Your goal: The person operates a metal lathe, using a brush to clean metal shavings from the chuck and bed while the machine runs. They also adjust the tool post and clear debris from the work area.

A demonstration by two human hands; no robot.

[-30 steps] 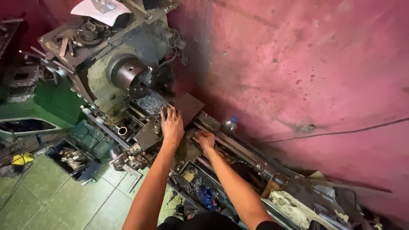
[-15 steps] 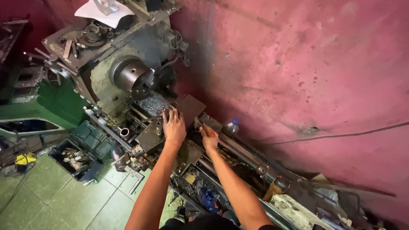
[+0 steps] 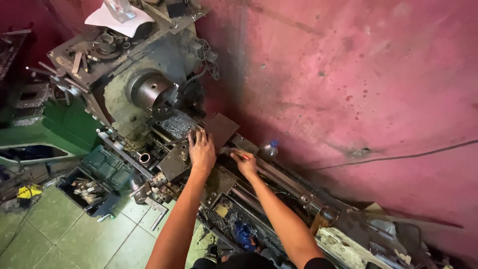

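Note:
I look down on an old, greasy metal lathe (image 3: 124, 94) set against a red wall. My left hand (image 3: 201, 149) lies palm down on the dark carriage block (image 3: 177, 162), fingers spread toward the chuck (image 3: 152, 92). Just to its right, my right hand (image 3: 245, 162) is closed around a thin tool with a reddish handle (image 3: 239, 155), its tip resting on the carriage near a flat dark plate (image 3: 221, 128). Metal chips lie on the bed between the chuck and my left hand.
A clear plastic bottle with a blue cap (image 3: 269, 149) stands at the wall behind the bed. White paper (image 3: 117, 20) and loose tools sit on the headstock. A green toolbox (image 3: 107, 167) and a bin of parts (image 3: 84, 189) rest on the tiled floor at left.
The view has shifted slightly, so the lathe sits a little lower and more to the right in frame. Both hands stay on the carriage, the right one shifted slightly.

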